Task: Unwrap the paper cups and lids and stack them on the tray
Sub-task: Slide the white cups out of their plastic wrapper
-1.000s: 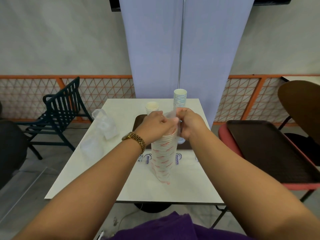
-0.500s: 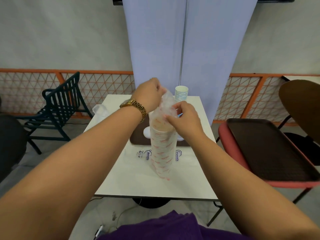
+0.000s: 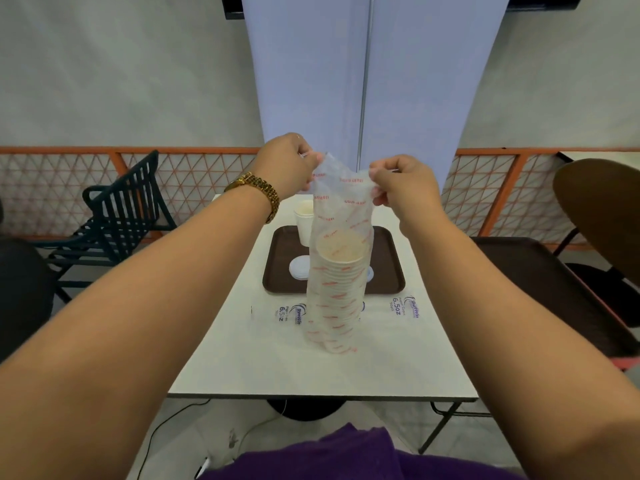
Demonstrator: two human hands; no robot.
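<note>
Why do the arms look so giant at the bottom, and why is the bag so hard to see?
In the head view, the wide-angle lens stretches whatever is near the edges, so the forearms balloon while the left hand and right hand look small. The plastic wrapper is see-through and pale, blending into the white table; only its red print shows clearly.

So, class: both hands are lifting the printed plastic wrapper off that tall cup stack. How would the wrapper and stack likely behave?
The plastic wrapper looks thin and floppy: it creases between the left hand and right hand. The cup stack is tall and narrow, so probably light and apt to tip if tugged.
</note>
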